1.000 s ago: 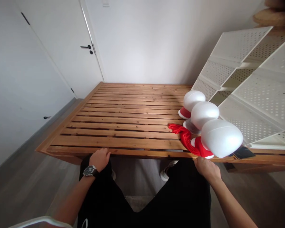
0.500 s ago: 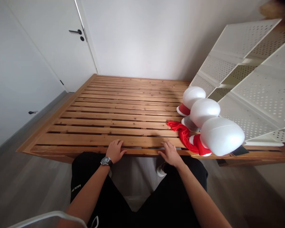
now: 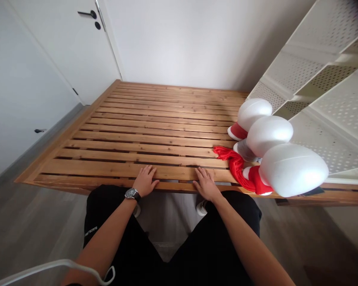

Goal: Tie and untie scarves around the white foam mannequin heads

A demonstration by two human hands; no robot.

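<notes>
My left hand [image 3: 144, 180], with a watch [image 3: 132, 194] on its wrist, rests on the front edge of a slatted wooden platform [image 3: 155, 139]. Its fingers lie flat and hold nothing. Farther right on the same edge, my right hand [image 3: 206, 184] lies open, fingers stretched forward. Beyond it stand three white foam heads in a row: a front one [image 3: 294, 169], a middle one [image 3: 270, 136] and a back one [image 3: 254, 112]. A red scarf [image 3: 237, 165] is wrapped round the front neck, its end spread on the slats. Grey cloth [image 3: 245, 151] wraps the middle neck, red cloth [image 3: 238, 130] the back one.
White perforated shelving [image 3: 319, 75] stands on the right, close behind the heads. A white door [image 3: 59, 43] with a black handle [image 3: 88, 14] is at the back left. A white cable [image 3: 47, 266] crosses my left forearm. Gaps run between the slats.
The view has shifted slightly, so the platform sits higher and the heads lie farther right in the picture. My right hand appears slightly farther left, still flat on the edge.
</notes>
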